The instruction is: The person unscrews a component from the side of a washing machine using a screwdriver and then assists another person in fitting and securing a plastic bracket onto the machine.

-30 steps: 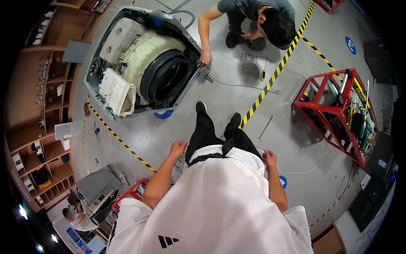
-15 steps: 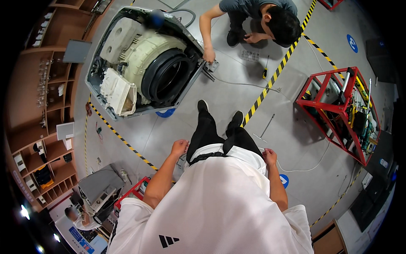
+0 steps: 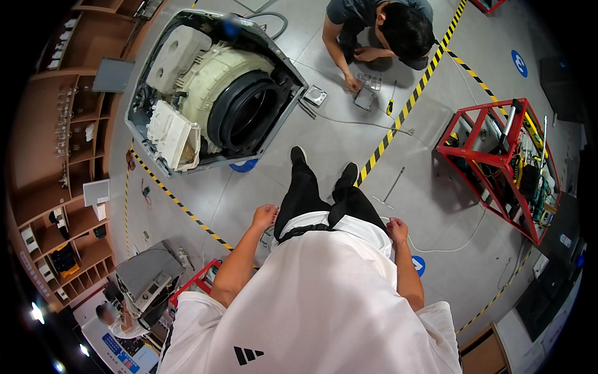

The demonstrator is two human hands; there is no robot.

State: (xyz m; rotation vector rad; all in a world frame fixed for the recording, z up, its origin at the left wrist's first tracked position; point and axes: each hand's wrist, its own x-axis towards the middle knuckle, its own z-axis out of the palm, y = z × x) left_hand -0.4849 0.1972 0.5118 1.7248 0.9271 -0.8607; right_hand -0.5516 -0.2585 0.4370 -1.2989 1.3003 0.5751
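Note:
My left hand hangs beside my left thigh, fingers curled; whether anything is inside is hidden. My right hand hangs curled by my right thigh, near a white cable on the floor; its inside is hidden too. Ahead-left stands an opened washing machine with cream tub and black door gasket. A crouching co-worker reaches a hand to a grey metal piece. A small silver-white square part lies beside the machine, and a yellow-handled screwdriver lies nearby.
A red tool rack stands at right, with a T-handled tool on the floor. Wooden shelving lines the left. Striped tape crosses the floor. Another person works by a grey appliance at lower left.
The co-worker's hand has moved from the machine's corner rightward to the grey piece on the floor; the square part now shows beside the machine. My hands have barely moved.

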